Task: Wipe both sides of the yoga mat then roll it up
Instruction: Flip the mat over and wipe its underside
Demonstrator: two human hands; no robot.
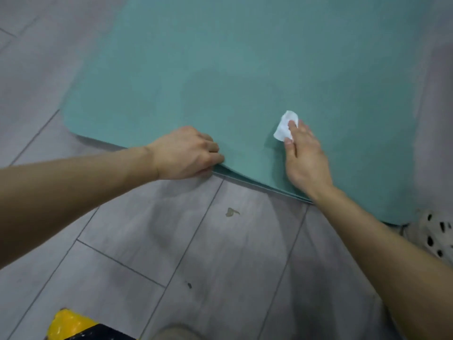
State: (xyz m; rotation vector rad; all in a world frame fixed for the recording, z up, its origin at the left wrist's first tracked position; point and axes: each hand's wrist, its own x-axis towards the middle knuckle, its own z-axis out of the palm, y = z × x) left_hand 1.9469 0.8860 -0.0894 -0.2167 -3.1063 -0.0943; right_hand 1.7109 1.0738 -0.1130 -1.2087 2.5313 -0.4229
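On yoga mat [245,57], right hand [306,158] pressing wipe [284,126], left hand [186,153] gripping edge

Matt foam-like mat [245,57]; wood-grain floor [220,253].

Flat teal foam yoga mat [245,57] fills the upper frame, lying on a grey wood-look plank floor [147,241]. Left hand [186,153], centre frame, grips the mat's near edge with curled fingers. Right hand [304,155], right of centre, presses a small crumpled white wipe [284,126] onto the mat with fairly straight fingers. Brownish stain [230,212] on the floor, lower centre. Yellow-and-black object [71,325] at lower left. White black-spotted fabric [434,231] at right edge.
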